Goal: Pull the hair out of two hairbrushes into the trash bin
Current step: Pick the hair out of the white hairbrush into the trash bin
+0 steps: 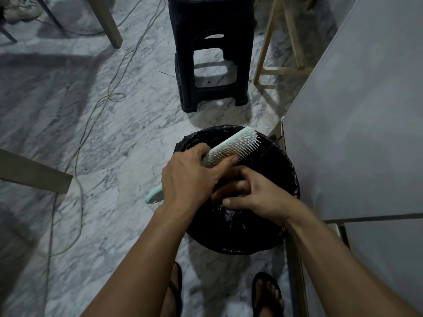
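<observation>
A pale mint hairbrush (235,143) with white bristles is held over the trash bin (290,170), which is lined with a black bag. My left hand (187,177) is wrapped around the brush's handle, whose end sticks out below the hand, and the bristles face right. My right hand (254,195) hovers over the bin just below the brush, its fingers curled together; whether they pinch any hair I cannot tell against the black bag. Only one hairbrush is in view.
A black plastic stool (210,53) stands beyond the bin. A grey table top (357,133) fills the right side. Wooden furniture legs (263,58) and a thin cable (91,115) lie on the marble floor. My feet in sandals show at the bottom.
</observation>
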